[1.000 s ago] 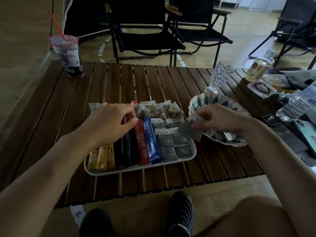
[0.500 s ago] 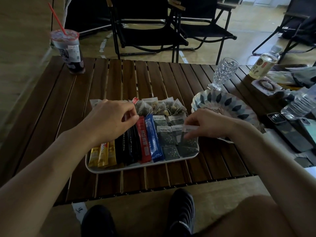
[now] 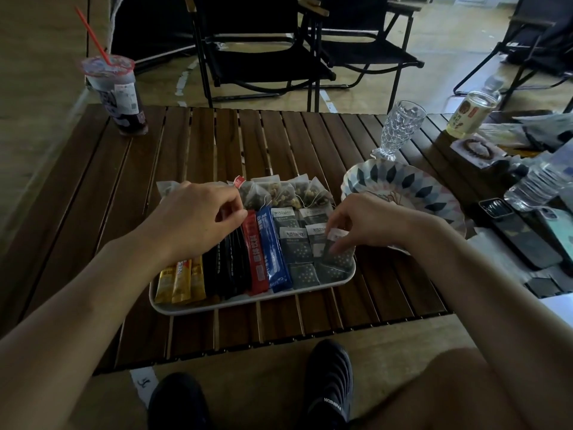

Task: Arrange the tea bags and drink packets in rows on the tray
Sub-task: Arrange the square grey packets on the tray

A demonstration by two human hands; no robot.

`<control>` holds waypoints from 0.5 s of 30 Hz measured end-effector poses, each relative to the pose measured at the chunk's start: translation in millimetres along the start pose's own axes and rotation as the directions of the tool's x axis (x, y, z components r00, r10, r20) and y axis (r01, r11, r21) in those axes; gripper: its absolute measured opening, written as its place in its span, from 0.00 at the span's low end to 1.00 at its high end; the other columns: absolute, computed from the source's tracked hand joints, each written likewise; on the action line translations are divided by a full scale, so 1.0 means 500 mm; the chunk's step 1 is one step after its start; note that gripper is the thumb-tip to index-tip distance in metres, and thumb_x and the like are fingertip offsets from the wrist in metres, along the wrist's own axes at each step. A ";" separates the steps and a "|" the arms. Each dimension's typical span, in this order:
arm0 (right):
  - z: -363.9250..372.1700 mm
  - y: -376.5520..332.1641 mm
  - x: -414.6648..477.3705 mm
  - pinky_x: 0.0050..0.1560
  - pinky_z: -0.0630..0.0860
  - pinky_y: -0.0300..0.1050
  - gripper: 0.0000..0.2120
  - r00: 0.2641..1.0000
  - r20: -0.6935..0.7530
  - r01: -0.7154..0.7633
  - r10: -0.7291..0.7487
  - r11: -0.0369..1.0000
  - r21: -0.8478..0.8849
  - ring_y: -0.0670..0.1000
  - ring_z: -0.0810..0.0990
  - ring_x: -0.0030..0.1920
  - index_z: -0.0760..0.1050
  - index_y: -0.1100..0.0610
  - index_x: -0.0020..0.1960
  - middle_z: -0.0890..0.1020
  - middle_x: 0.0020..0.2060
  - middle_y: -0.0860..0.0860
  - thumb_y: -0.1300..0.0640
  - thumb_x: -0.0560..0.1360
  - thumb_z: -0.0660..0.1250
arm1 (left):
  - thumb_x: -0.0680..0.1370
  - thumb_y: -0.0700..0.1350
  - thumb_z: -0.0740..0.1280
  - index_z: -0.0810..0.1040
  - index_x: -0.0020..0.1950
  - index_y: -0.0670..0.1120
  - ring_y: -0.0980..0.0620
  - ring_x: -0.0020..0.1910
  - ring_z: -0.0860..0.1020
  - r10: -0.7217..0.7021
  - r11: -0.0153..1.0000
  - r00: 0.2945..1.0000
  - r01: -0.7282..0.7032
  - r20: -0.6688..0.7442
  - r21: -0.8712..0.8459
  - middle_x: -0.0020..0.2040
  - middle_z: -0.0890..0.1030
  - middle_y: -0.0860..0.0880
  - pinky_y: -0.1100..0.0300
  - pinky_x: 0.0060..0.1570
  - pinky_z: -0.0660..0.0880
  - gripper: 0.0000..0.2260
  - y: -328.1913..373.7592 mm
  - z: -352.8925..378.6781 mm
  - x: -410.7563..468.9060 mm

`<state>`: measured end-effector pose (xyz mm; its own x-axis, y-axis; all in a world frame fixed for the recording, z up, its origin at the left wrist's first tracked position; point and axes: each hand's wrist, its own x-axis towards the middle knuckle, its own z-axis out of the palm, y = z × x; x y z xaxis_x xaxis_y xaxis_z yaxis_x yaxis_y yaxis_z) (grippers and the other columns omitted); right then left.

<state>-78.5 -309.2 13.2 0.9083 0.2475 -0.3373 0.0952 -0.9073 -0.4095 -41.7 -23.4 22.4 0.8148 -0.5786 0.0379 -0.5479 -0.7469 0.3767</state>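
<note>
The person's right hand (image 3: 366,223) is pinching a dark square tea sachet with a white top strip (image 3: 341,257) between thumb and fingertips, the other fingers loosely curled. It is holding the sachet low over the right near corner of the white rectangular tray (image 3: 235,305), which is sitting on the dark slatted wooden table (image 3: 279,141).

The sachet is lying just to the near side of the fingers, with its white strip pointing far and its body pointing near. It is tilting slightly off the line of the neighbouring dotted dark sachets (image 3: 296,249) and overlapping the right column. Squaring that axis with the column looks like the thing the placing is turning on. The right hand is plainly the nearer one.

The left hand (image 3: 195,220) is curling over the far ends of the black stick packets (image 3: 229,268), beside the red stick packet (image 3: 255,259) and blue stick packet (image 3: 273,252). Whether it is gripping or only steadying them I cannot tell. Yellow stick packets (image 3: 181,282) are filling the left end, and mesh pyramid tea bags (image 3: 279,193) are lining the far edge.
</note>
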 end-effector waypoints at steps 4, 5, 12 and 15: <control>-0.017 0.007 -0.011 0.49 0.75 0.39 0.09 1.000 0.001 0.014 -0.014 0.998 0.066 0.40 0.80 0.47 0.84 0.50 0.49 0.83 0.44 0.41 0.52 0.69 0.77 | 0.77 0.59 0.59 0.77 0.52 0.53 0.56 0.47 0.78 -0.004 1.000 1.000 0.004 -0.002 0.006 0.46 0.77 0.58 0.48 0.60 0.71 0.14 -0.003 -0.004 -0.003; -0.023 0.009 -0.017 0.49 0.76 0.37 0.08 1.000 0.004 0.019 -0.020 0.994 0.107 0.39 0.81 0.47 0.84 0.50 0.50 0.83 0.44 0.41 0.52 0.70 0.76 | 0.77 0.58 0.59 0.77 0.52 0.53 0.56 0.47 0.77 0.001 1.000 1.000 -0.001 -0.012 0.017 0.47 0.78 0.58 0.49 0.62 0.68 0.12 -0.005 -0.004 -0.005; -0.001 -0.018 -0.022 0.50 0.77 0.34 0.10 0.988 0.123 0.065 -0.097 0.968 0.242 0.38 0.82 0.50 0.81 0.53 0.57 0.84 0.49 0.43 0.60 0.76 0.70 | 0.77 0.58 0.60 0.77 0.51 0.54 0.62 0.43 0.75 0.007 1.000 1.000 -0.006 -0.022 0.011 0.41 0.75 0.61 0.54 0.54 0.71 0.11 -0.011 -0.005 -0.009; 0.021 -0.043 0.000 0.51 0.78 0.37 0.11 0.983 0.139 0.090 -0.122 0.972 0.218 0.39 0.82 0.49 0.80 0.52 0.56 0.84 0.48 0.44 0.58 0.74 0.73 | 0.78 0.57 0.61 0.77 0.52 0.53 0.62 0.43 0.75 0.009 1.000 1.000 -0.008 -0.022 0.013 0.41 0.74 0.62 0.55 0.53 0.71 0.10 -0.012 -0.006 -0.009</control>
<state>-84.7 -286.0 12.9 0.8243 0.4016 -0.3990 0.0856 -0.7852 -0.6133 -41.4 -15.6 22.7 0.8140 -0.5775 0.0618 -0.5571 -0.7464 0.3640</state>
